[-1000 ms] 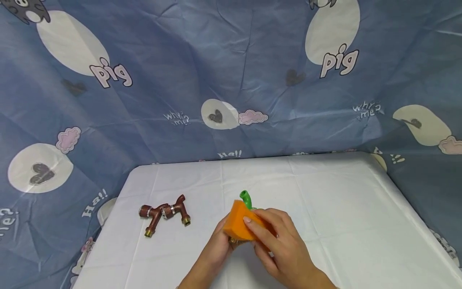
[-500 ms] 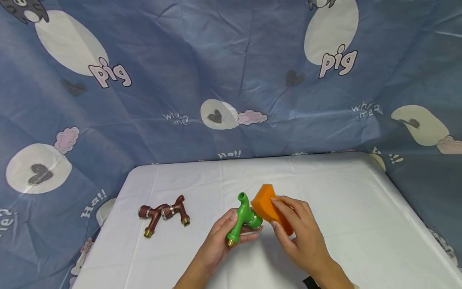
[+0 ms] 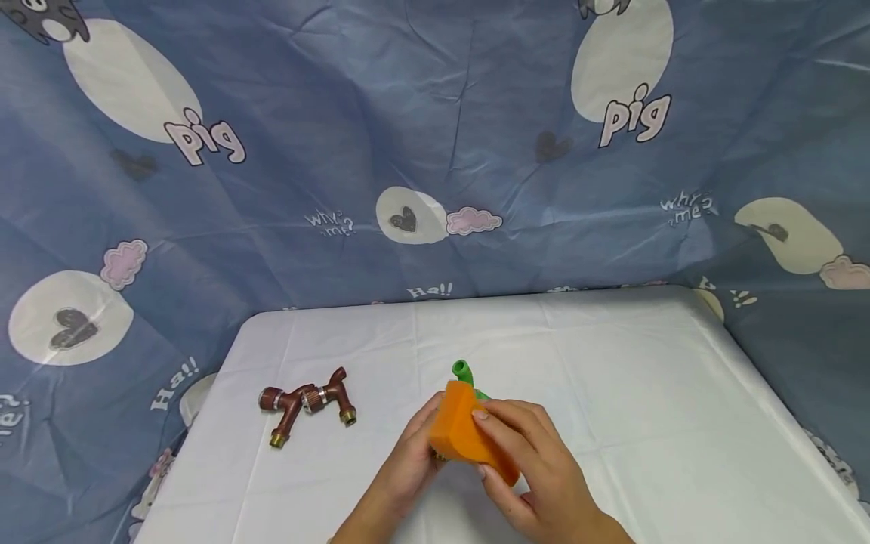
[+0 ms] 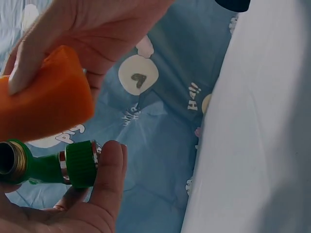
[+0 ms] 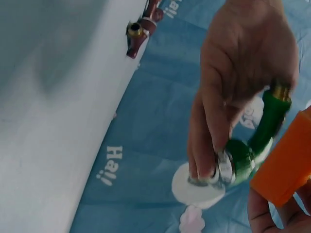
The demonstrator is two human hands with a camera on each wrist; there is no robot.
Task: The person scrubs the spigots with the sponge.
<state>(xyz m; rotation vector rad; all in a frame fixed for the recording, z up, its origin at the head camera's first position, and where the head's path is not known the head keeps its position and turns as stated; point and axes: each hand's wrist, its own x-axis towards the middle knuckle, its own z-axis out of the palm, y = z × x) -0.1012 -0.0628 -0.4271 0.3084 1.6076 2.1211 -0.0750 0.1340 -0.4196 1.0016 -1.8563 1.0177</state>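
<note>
A green faucet point(image 3: 463, 371) with a brass threaded end is in my left hand point(image 3: 413, 449). In the left wrist view, those fingers lie along the knob side of the green faucet point(image 4: 80, 162). My right hand point(image 3: 547, 465) grips an orange sponge point(image 3: 469, 431), thumb on one side and fingers on the other. From the head view the sponge covers most of the faucet, with the spout tip showing beyond it. The right wrist view has the sponge point(image 5: 286, 160) right beside the faucet's body point(image 5: 267, 121).
Two brown faucets point(image 3: 288, 414) with brass ends lie touching each other on the left part of the white-covered table point(image 3: 652, 393). A blue printed cloth point(image 3: 353, 151) hangs behind the table's far edge.
Half a second ago the sponge was off to the faucet's right, leaving the faucet uncovered. Now the right hand has brought it back left over the faucet. The brown faucets have not moved.
</note>
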